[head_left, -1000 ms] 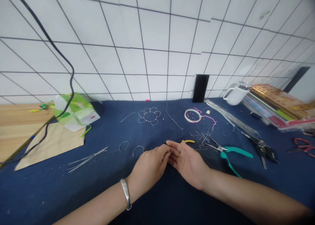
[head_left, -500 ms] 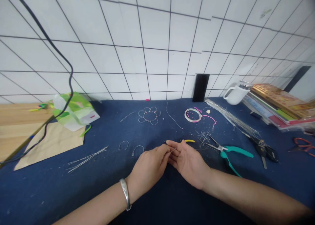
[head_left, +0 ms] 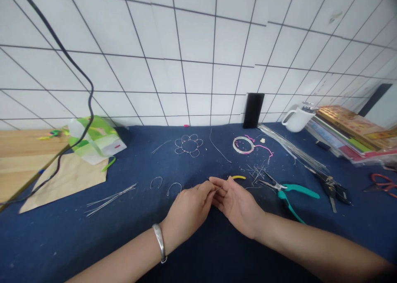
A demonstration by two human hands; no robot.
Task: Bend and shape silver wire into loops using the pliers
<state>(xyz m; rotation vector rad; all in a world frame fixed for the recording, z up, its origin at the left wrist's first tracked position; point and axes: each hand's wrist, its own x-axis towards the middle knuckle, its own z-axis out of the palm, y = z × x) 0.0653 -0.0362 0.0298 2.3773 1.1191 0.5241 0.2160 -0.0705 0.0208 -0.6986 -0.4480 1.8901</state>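
Observation:
In the middle of the blue cloth my left hand [head_left: 190, 206], with a silver bangle on the wrist, has its fingers closed in a pinch on a thin wire [head_left: 218, 188]. Facing it, my right hand [head_left: 241, 206] has the palm turned up, its curled fingers against the left fingertips and around the same wire. Most of that wire is hidden by the fingers. Two bent wire loops, one hook-like [head_left: 174, 188] and one rounder [head_left: 156, 182], lie left of my left hand. A yellow handle [head_left: 238, 177] shows behind my right hand.
Teal-handled pliers [head_left: 287, 189] and short wire scraps [head_left: 258, 172] lie at right. Behind are a flower-shaped wire piece [head_left: 189, 146], a wire coil [head_left: 235, 146], a long wire bundle [head_left: 294, 148] and a white mug [head_left: 298, 118]. Straight wires [head_left: 111, 199] lie left.
Almost nothing differs. Both hands keep their place and hold, and the view has shifted very slightly.

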